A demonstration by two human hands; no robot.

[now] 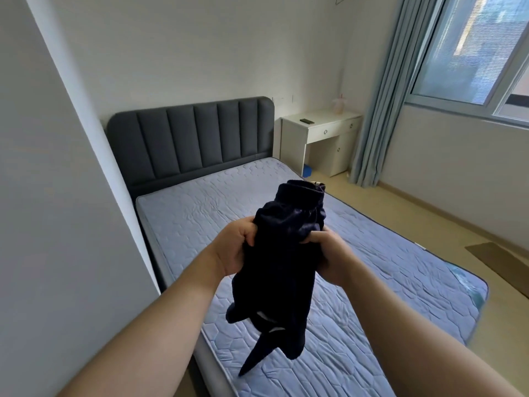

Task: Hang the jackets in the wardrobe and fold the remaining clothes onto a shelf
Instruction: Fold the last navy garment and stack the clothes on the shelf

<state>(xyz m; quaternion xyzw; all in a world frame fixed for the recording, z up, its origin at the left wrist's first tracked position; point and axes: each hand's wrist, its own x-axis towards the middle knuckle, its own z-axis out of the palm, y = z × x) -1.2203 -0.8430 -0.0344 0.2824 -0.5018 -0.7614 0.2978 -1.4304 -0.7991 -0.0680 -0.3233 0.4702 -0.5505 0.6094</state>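
A dark navy garment (pixel 283 253) with an elastic waistband at its top hangs bunched in the air above the bed. My left hand (pixel 233 249) grips its left side with curled fingers. My right hand (pixel 329 253) grips its right side, the thumb pressed over the cloth. The lower end of the garment dangles down to just above the mattress (pixel 386 262). A small white mark shows near its bottom. No wardrobe or shelf is in view.
The bed has a bare blue quilted mattress and a dark grey padded headboard (pixel 191 138). A white wall panel (pixel 57 196) stands close on the left. A white desk (pixel 320 138), a blue curtain (pixel 380 110) and a window (pixel 472 53) lie beyond. Wooden floor (pixel 429 222) runs along the right.
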